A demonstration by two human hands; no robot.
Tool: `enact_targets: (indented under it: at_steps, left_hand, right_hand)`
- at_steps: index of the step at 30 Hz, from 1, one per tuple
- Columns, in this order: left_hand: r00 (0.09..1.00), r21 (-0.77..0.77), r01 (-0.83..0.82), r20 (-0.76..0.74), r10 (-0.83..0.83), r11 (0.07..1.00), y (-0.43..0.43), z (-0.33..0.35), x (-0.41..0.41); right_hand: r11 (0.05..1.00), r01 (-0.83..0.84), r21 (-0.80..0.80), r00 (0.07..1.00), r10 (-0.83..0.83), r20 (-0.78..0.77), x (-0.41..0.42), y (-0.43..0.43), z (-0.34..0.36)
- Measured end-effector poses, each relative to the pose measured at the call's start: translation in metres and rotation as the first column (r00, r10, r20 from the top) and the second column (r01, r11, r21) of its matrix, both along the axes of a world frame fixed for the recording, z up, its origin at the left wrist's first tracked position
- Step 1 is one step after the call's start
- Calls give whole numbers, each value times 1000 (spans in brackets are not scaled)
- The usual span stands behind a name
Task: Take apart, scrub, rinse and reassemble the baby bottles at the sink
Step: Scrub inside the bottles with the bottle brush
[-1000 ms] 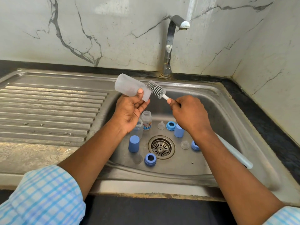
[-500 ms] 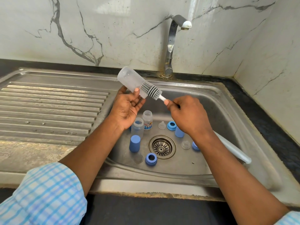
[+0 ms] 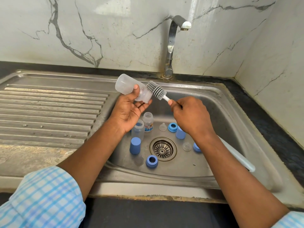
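My left hand (image 3: 127, 111) holds a clear bottle body (image 3: 126, 87) tilted over the sink, thumb on its side and mouth pointing down to the right. My right hand (image 3: 189, 116) grips the white handle of a bottle brush. The brush's grey ribbed head (image 3: 156, 90) lies outside the bottle, against its neck. The handle's far end (image 3: 236, 157) sticks out behind my right forearm. Two more clear bottles (image 3: 138, 130) (image 3: 148, 121) stand upright on the sink floor (image 3: 189, 163).
Loose parts lie around the drain (image 3: 162, 148): blue caps (image 3: 135, 145) (image 3: 180, 133), blue rings (image 3: 151, 161) (image 3: 172, 127) (image 3: 196, 147) and clear nipples (image 3: 162, 127) (image 3: 187, 146) (image 3: 139, 160). The tap (image 3: 171, 46) is off. A ribbed drainboard (image 3: 49, 109) lies to the left.
The brush head went partly into the bottle's mouth half a second ago and has come back out beside the neck. The bottle shifted slightly in my left hand.
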State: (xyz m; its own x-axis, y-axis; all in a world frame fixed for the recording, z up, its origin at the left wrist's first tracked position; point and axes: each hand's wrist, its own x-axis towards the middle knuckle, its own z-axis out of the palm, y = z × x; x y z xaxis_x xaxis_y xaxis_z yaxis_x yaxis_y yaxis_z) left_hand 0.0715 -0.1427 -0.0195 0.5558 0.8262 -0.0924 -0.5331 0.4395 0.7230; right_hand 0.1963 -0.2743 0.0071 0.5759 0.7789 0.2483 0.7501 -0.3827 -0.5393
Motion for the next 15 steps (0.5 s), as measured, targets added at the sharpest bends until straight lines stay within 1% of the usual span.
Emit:
enact_targets:
  at_steps: [3, 5, 9, 12, 15]
  left_hand:
    - [997, 3, -79, 17, 79, 997, 4, 0, -1]
    - [995, 3, -98, 29, 98, 995, 7, 0, -2]
    - [999, 10, -33, 17, 33, 999, 2, 1, 0]
    - [999, 28, -29, -16, 29, 999, 2, -1, 0]
    - [999, -22, -27, 21, 28, 999, 5, 0, -3]
  right_hand:
    - [998, -63, -12, 998, 63, 28, -4, 0, -1]
    - [998, -67, -9, 997, 67, 33, -7, 1, -2]
    - [1000, 18, 7, 1000, -18, -10, -1, 3, 1]
    - [1000, 18, 14, 999, -18, -44, 2, 0, -1]
    - [1000, -8, 8, 1000, 9, -19, -1, 1, -2]
